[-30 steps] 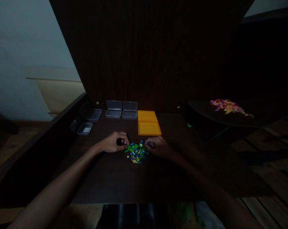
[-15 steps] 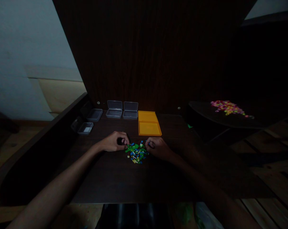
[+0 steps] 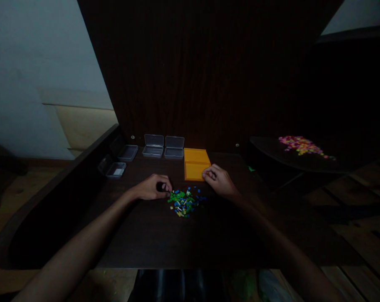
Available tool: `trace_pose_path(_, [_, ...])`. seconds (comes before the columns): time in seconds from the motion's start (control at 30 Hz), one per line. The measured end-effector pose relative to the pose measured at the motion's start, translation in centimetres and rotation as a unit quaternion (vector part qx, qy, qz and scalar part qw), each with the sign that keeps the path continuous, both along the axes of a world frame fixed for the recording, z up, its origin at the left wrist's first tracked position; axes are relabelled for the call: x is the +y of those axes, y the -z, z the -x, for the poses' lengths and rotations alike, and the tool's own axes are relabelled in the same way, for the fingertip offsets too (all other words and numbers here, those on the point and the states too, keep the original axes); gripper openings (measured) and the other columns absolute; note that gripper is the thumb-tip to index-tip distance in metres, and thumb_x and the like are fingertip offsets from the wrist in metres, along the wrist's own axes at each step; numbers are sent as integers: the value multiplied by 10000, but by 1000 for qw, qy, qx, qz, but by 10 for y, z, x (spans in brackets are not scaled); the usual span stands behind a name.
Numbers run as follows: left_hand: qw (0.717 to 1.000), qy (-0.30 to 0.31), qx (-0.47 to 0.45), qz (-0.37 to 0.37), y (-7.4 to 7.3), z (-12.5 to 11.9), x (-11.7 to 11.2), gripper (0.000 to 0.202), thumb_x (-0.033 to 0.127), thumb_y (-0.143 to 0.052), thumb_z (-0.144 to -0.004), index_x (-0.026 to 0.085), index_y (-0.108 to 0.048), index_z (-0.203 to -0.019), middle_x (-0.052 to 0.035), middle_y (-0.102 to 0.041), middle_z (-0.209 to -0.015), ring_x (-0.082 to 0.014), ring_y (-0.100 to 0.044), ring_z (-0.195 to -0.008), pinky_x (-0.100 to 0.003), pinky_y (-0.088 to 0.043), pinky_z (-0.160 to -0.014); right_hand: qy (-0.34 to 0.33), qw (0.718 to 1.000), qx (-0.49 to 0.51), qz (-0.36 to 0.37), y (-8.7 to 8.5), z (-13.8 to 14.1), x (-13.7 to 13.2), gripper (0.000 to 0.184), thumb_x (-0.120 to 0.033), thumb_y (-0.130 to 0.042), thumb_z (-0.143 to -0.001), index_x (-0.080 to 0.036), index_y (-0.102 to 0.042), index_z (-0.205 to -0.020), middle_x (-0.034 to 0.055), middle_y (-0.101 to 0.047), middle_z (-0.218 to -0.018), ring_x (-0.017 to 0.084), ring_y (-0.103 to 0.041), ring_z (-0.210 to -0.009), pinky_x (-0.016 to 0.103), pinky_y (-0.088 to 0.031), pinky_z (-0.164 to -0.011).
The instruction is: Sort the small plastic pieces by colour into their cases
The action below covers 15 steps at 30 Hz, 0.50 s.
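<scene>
A small pile of green, blue and yellow pieces (image 3: 185,202) lies on the dark wooden table (image 3: 164,235). My left hand (image 3: 153,187) rests at the pile's left edge, its fingers curled and pinched together; what they hold is too small to make out. My right hand (image 3: 219,181) sits over the near right corner of the open orange box (image 3: 194,164), fingers pinched at its rim on something too small to name.
Several clear plastic boxes (image 3: 154,145) stand open along the back of the table and at its left (image 3: 116,170). A second pile of pink and yellow pieces (image 3: 299,143) lies on a dark round surface to the right. A dark panel rises behind.
My right hand has left the right side of the pile and moved up to the orange box. My left hand has stayed at the pile. The view has shifted slightly.
</scene>
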<state>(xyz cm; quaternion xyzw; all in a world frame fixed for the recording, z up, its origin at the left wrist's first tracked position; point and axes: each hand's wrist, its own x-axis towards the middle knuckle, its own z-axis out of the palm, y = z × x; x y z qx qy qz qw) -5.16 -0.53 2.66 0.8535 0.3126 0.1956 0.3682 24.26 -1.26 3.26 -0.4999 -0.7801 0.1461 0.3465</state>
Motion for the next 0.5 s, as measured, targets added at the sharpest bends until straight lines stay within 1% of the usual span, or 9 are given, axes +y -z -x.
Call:
trace_pose_path(0.1, [1000,-1,0,2,1,0,0,152,252,-675,-745,132,-705,-834,-31,-605,-784,-117,-533,-717,-228,-435,-660,36,998,-41,-23,0,-9,22,127,-232,-576,-809,-174,-689,-801,15,-530,-761,135,-509,-673,238,-386,-627])
trace_pose_path(0.23, [1000,-1,4,4,-1,-1,-1,156,239,-674,-742,128,-717,-841,-29,-599,-772,-115,-529,-710,-226,-431,-656,51,993,-103,-7,8,-10,46,136,-215,-591,-802,-176,-721,-794,21,-534,-778,140,-524,-707,236,-390,-647])
trace_pose_path(0.37, [1000,-1,2,11,-1,-1,-1,146,230,-677,-736,124,-717,-828,-28,-599,-770,-111,-527,-704,-220,-428,-648,54,988,-144,10,16,-6,56,143,-216,-605,-797,-175,-743,-802,29,-559,-784,139,-535,-711,232,-383,-635])
trace_pose_path(0.5, [1000,4,-1,10,-1,-1,0,145,231,-678,-734,125,-715,-826,-22,-595,-761,-109,-523,-700,-218,-425,-643,55,986,-157,17,17,-7,56,145,-221,-618,-781,-182,-755,-808,27,-584,-777,133,-540,-695,229,-375,-612])
